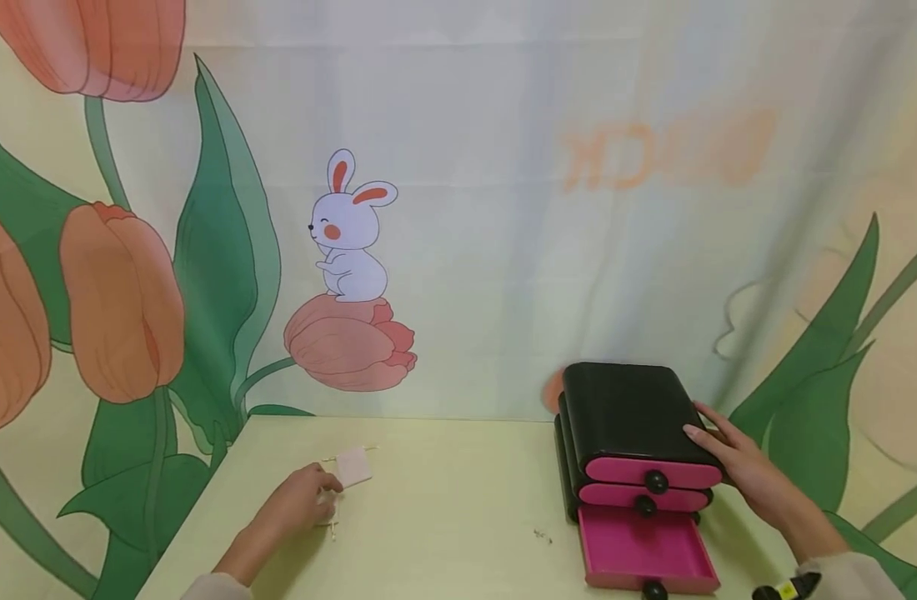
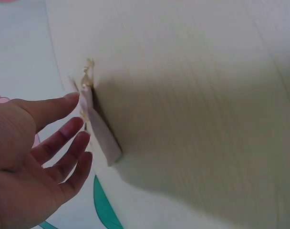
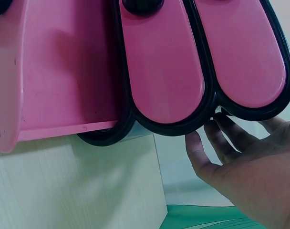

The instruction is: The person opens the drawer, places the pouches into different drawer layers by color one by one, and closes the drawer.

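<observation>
My left hand (image 1: 306, 500) is low over the left part of the table, fingers bent around a small pale drawstring pouch (image 2: 103, 133). In the left wrist view that pouch stands tilted on edge by the thumb tip; one finger is hidden. Just beyond it lies a second pale pouch (image 1: 353, 467), flat, its cords spread to both sides. My right hand (image 1: 751, 475) rests against the right side of a black mini drawer cabinet (image 1: 634, 408), fingers fairly straight. Its bottom pink drawer (image 3: 64, 71) is pulled out, bare inside where visible; the two upper drawers (image 1: 653, 472) are closed.
The pale table (image 1: 458, 500) runs back to a curtain (image 1: 473, 208) printed with tulips and a rabbit. A few tiny dark marks (image 1: 543, 536) are on the tabletop left of the drawer. A black and yellow object (image 1: 787, 588) shows by the right sleeve.
</observation>
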The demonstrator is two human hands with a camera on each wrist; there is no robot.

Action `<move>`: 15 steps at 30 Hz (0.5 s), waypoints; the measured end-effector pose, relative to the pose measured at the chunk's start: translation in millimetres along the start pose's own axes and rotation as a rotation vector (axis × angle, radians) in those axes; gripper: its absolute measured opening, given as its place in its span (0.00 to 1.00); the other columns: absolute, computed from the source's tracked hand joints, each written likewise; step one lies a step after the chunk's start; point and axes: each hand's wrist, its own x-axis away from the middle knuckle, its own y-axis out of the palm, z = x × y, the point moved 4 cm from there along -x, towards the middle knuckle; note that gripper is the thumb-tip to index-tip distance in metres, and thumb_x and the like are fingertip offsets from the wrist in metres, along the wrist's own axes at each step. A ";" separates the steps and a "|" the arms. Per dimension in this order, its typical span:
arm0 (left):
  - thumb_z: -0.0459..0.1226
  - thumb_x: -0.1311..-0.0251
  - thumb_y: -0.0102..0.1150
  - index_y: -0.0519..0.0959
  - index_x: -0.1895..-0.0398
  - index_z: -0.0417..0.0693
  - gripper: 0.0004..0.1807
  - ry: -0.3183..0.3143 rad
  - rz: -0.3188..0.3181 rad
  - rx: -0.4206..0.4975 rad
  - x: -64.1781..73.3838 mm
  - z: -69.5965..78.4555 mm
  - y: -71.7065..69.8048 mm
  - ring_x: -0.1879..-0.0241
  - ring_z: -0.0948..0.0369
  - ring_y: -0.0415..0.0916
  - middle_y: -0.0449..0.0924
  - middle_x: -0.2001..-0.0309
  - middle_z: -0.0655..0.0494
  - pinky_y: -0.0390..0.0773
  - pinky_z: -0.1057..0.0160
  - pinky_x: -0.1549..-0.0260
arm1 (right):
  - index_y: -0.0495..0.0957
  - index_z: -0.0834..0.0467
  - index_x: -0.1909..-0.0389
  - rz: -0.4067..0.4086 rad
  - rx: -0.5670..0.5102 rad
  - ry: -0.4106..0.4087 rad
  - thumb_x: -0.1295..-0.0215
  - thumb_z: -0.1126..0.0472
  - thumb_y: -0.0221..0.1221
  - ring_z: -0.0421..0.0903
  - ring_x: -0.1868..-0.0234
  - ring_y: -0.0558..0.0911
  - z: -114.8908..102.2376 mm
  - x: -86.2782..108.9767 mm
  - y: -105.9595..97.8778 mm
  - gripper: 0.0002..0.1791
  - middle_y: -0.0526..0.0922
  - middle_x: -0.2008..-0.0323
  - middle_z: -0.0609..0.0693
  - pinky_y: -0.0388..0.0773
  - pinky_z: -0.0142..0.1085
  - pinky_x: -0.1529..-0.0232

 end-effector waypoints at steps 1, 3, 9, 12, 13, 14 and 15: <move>0.29 0.40 0.74 0.88 0.57 0.46 0.09 -0.005 -0.006 0.005 0.7 -2.3 1.8 0.61 0.57 0.75 0.78 0.62 0.56 0.80 0.49 0.53 | 0.31 0.51 0.13 0.000 -0.002 -0.002 0.15 0.41 0.47 0.41 0.40 0.80 0.3 -0.5 1.2 0.46 0.52 0.21 0.75 0.80 0.38 0.47; 0.29 0.41 0.74 0.88 0.59 0.47 0.09 -0.002 -0.010 0.013 1.6 -5.3 4.1 0.63 0.58 0.73 0.76 0.64 0.56 0.79 0.51 0.55 | 0.32 0.52 0.13 0.006 0.000 -0.015 0.15 0.42 0.47 0.39 0.41 0.80 -0.4 -1.5 1.8 0.46 0.54 0.22 0.76 0.80 0.37 0.47; 0.30 0.40 0.74 0.87 0.57 0.50 0.11 -0.030 -0.001 0.030 2.0 -13.3 7.9 0.63 0.60 0.73 0.76 0.64 0.57 0.78 0.52 0.56 | 0.33 0.51 0.13 0.022 0.004 -0.032 0.15 0.41 0.48 0.35 0.45 0.82 -4.2 -5.5 0.5 0.46 0.58 0.23 0.75 0.80 0.36 0.47; 0.31 0.40 0.74 0.87 0.55 0.50 0.11 -0.035 0.009 0.029 2.3 -15.6 8.9 0.61 0.59 0.74 0.76 0.60 0.57 0.79 0.51 0.56 | 0.33 0.51 0.13 0.015 0.003 -0.021 0.16 0.40 0.49 0.39 0.42 0.82 -2.5 -5.4 1.7 0.46 0.57 0.22 0.74 0.79 0.39 0.45; 0.31 0.39 0.73 0.87 0.55 0.50 0.11 -0.034 0.006 0.028 2.7 -15.6 9.2 0.61 0.59 0.74 0.76 0.60 0.57 0.79 0.51 0.55 | 0.33 0.51 0.13 0.015 0.006 -0.017 0.16 0.40 0.48 0.41 0.41 0.82 -1.4 -5.1 2.2 0.46 0.57 0.22 0.74 0.79 0.40 0.45; 0.31 0.38 0.73 0.87 0.55 0.50 0.10 -0.031 0.000 0.029 2.8 -15.4 9.4 0.60 0.59 0.74 0.76 0.59 0.56 0.78 0.50 0.55 | 0.32 0.51 0.13 0.013 0.009 -0.016 0.16 0.40 0.48 0.42 0.40 0.81 -0.1 -4.8 2.4 0.46 0.56 0.22 0.75 0.79 0.40 0.45; 0.31 0.38 0.73 0.87 0.54 0.49 0.11 -0.030 -0.010 0.032 3.1 -14.7 9.3 0.60 0.58 0.74 0.76 0.59 0.56 0.78 0.50 0.55 | 0.32 0.51 0.13 0.014 0.010 -0.012 0.16 0.40 0.48 0.43 0.40 0.81 1.0 -4.4 2.8 0.46 0.56 0.22 0.75 0.79 0.40 0.45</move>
